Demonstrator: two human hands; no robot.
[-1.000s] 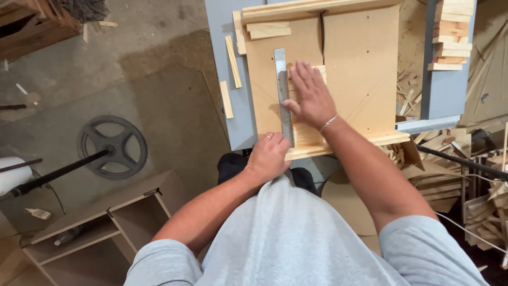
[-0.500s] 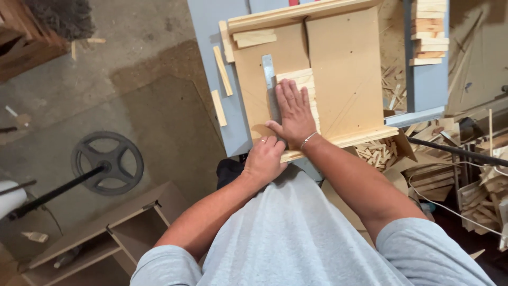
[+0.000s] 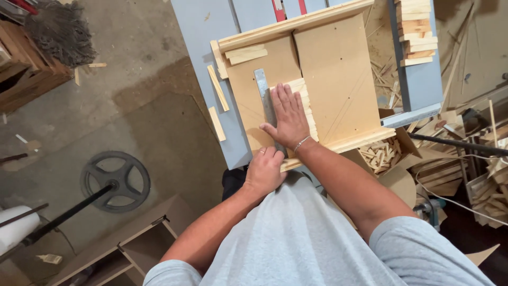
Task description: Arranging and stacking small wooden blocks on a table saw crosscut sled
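Note:
A wooden sled with raised front and back rails lies on a grey-blue saw table. My right hand lies flat, fingers apart, on a row of thin wood strips pressed against a grey metal bar on the sled. My left hand grips the sled's near rail with curled fingers; a ring shows on one finger. A bracelet sits on my right wrist.
Loose wood strips lie on the table left of the sled. Stacked wood pieces sit at the upper right. A box of offcuts stands below the table's right side. A black wheel and low shelf are on the floor.
The view has shifted, so the sled and both hands sit further right and lower in frame. My right hand stays flat on the strips; my left hand stays at the near rail.

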